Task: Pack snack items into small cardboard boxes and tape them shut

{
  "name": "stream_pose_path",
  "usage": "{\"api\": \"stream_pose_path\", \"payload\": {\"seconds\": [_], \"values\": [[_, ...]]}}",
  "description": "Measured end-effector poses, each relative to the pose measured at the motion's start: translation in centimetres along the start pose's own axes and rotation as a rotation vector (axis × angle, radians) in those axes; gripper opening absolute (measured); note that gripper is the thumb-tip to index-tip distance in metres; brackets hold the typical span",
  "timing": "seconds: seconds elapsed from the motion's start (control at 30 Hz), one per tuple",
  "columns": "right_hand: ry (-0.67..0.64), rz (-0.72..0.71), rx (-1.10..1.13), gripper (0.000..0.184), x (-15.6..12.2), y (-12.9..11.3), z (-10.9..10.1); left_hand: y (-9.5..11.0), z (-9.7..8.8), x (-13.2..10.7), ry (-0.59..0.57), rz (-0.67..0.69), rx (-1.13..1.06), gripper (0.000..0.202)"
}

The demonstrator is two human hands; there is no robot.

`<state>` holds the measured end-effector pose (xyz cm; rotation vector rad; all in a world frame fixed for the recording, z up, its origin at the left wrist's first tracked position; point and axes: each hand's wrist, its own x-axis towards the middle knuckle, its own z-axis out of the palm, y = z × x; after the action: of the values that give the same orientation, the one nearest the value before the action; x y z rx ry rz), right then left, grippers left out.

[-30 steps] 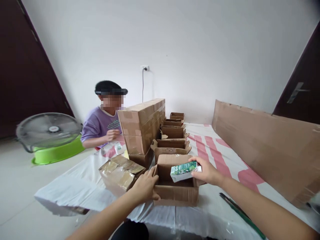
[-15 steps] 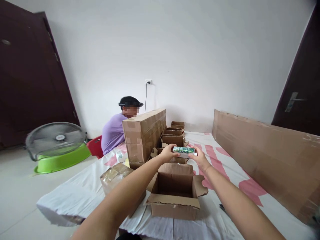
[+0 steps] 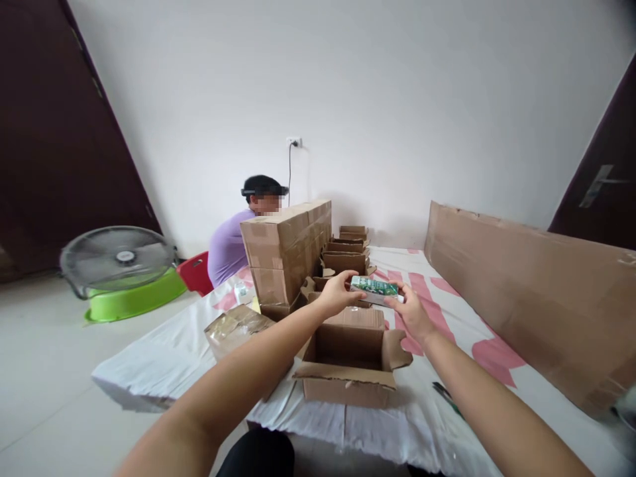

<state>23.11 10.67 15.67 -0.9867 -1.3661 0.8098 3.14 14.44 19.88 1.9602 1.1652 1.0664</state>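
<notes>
Both hands hold one small green-and-white packet in the air above the open carton, which sits near the front edge of the table. The left hand pinches the packet's left end between thumb and fingers, and the right hand grips its right end, so the packet lies roughly level between them, clear of the carton's raised back flap.

The likeliest trouble is a slip: each hand holds only a short end, so if one lets go early the packet may tip and drop beside the carton instead of into it. The carton's flaps stand out at odd angles, the right one splayed toward the table's right side, and a low pass could catch the packet on a flap edge. The front flap hangs close to the table's front edge, so a push on it might nudge the carton toward that edge.

The packet looks like a flat rectangular box, printed green with white end panels; its lettering is too small to read. It appears rigid, light and undented
</notes>
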Motion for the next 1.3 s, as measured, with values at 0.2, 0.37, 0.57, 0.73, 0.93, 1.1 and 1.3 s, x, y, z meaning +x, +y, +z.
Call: {"api": "stream_pose_path", "payload": {"seconds": [0.2,0.37,0.57,0.73,0.93,1.1,1.3], "values": [[-0.059,-0.046,-0.07,0.063,-10.3,-2.9,-2.4,4.2,-1.5,-11.0,0.007,0.468,0.023,0.066],[-0.271,-0.031,-0.089,0.054,-20.4,0.5,-3.0,-0.3,0.2,-20.4,-0.154,0.737,0.088,0.052],[-0.2,0.155,-0.133,0.052,-23.5,9.0,-0.4,-8.5,4.1,-22.9,-0.29,0.228,0.216,0.066],[-0.024,0.144,-0.237,0.054,-22.4,14.1,2.4,-11.8,5.8,-21.3,-0.18,-0.113,0.176,0.058],[0.118,0.144,-0.202,0.053,-21.0,18.1,4.4,-14.9,6.0,-20.7,-0.072,-0.175,0.102,0.058],[-0.042,0.076,-0.314,0.043,-19.6,19.0,3.9,-17.3,6.1,-20.9,0.01,-0.176,-0.006,0.058],[0.167,0.027,-0.385,0.051,-20.6,21.5,5.2,-18.6,7.0,-20.3,0.068,-0.156,-0.005,0.064]]}}
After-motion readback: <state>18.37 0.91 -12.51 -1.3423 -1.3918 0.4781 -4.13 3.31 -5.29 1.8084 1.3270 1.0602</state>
